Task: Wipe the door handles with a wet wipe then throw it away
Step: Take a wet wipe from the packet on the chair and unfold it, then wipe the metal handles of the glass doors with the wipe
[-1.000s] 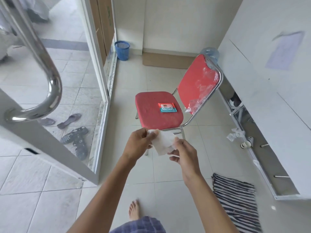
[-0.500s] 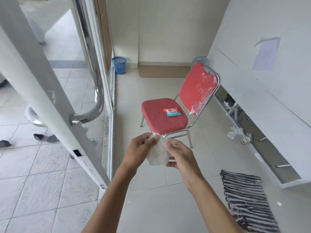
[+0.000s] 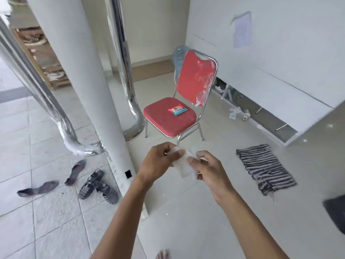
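I hold the wet wipe (image 3: 184, 166) bunched between both hands, my left hand (image 3: 156, 163) pinching its top edge, my right hand (image 3: 209, 171) gripping its side. It looks limp, light and damp (easily torn), best spread flat over my palm. The wipe packet (image 3: 177, 110) on the red chair (image 3: 169, 116) bears printing too small to read.

The door edge (image 3: 89, 101) stands left of centre, with one door handle (image 3: 128, 86) on its right side and another door handle (image 3: 48, 109) on its left. Right of the door, farther off, a chair (image 3: 179, 116) stands on the floor with a wipes pack (image 3: 177, 110) on its seat. Near the door's left foot lie sandals (image 3: 99, 186) and slippers (image 3: 56, 178). A striped mat (image 3: 265, 167) lies on the floor to the right. In the near centre, the left hand (image 3: 158, 163) and right hand (image 3: 211, 172) hold a wet wipe (image 3: 184, 165) between them.
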### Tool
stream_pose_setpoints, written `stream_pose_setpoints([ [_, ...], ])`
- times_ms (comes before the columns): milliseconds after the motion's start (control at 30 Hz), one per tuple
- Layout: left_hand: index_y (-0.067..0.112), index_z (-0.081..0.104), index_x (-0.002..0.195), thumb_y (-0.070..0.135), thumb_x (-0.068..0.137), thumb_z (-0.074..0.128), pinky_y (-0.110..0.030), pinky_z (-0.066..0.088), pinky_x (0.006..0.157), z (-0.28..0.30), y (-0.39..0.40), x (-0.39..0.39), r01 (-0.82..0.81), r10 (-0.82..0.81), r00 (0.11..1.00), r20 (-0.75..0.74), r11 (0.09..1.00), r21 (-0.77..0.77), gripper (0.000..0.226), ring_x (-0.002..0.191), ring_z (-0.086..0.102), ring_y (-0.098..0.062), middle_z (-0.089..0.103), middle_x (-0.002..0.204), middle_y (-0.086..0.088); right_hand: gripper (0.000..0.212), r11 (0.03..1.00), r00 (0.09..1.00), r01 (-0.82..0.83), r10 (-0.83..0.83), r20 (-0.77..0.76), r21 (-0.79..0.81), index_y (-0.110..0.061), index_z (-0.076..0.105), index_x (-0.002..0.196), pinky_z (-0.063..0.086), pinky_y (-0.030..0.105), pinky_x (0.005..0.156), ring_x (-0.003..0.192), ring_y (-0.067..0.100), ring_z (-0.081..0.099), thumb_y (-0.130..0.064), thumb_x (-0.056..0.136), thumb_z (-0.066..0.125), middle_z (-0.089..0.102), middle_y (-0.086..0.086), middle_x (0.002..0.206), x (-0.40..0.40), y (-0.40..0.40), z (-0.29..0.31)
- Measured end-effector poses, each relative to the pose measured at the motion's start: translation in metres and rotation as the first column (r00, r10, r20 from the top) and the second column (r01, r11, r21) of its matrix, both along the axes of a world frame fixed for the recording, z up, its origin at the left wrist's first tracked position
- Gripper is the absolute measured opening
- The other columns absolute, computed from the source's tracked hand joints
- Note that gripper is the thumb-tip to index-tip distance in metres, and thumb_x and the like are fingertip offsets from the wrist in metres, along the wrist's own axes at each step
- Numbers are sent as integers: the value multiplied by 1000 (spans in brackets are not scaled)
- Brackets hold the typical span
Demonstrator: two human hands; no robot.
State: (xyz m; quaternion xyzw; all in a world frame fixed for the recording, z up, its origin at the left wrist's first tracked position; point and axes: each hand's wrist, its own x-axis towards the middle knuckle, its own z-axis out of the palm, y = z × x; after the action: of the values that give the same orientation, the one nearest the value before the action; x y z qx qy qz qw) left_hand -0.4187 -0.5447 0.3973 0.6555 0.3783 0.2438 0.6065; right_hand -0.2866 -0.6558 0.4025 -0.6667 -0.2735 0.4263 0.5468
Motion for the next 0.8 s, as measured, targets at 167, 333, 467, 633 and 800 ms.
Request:
stream_pose_setpoints([
  [167,12,71,82,26,92,68,-28,54,69,5,-3,-22,101,-94,992,85,991,-85,17,66,63,-12,68,69,3,22,996,996,87,-87,16,-2,-6,63,87,52,26,55,63,15,59,-26,94,67,65,0,67,-28,-17,6],
  [333,9,74,85,36,91,67,-28,45,66,13,-8,-55,224,-216,972,94,971,-88,28,66,57,-16,66,71,-2,42,994,993,110,-111,-42,-6,-20,48,58,37,32,60,50,16,39,-34,95,64,39,3,57,-65,-34,12],
  [467,9,73,87,43,86,65,-29,47,69,19,-8,-93,302,-295,950,98,951,-69,35,69,60,-16,67,74,-3,40,974,975,223,-221,-36,42,-19,53,59,45,28,58,61,18,50,-33,95,63,50,7,67,-109,-37,17],
  [633,9,70,86,45,92,61,-26,43,66,12,-8,-136,419,-422,906,7,901,116,39,65,55,-12,62,71,0,23,909,917,391,-398,28,144,-14,74,83,55,33,80,82,13,66,-30,95,63,69,8,82,-158,-38,11],
  [800,2,51,66,57,89,61,-22,28,56,24,3,-174,554,-566,824,23,815,169,60,60,36,-12,38,62,1,27,822,837,543,-546,-34,173,-11,66,79,57,29,80,85,14,65,-28,99,58,69,4,83,-203,-33,20],
])
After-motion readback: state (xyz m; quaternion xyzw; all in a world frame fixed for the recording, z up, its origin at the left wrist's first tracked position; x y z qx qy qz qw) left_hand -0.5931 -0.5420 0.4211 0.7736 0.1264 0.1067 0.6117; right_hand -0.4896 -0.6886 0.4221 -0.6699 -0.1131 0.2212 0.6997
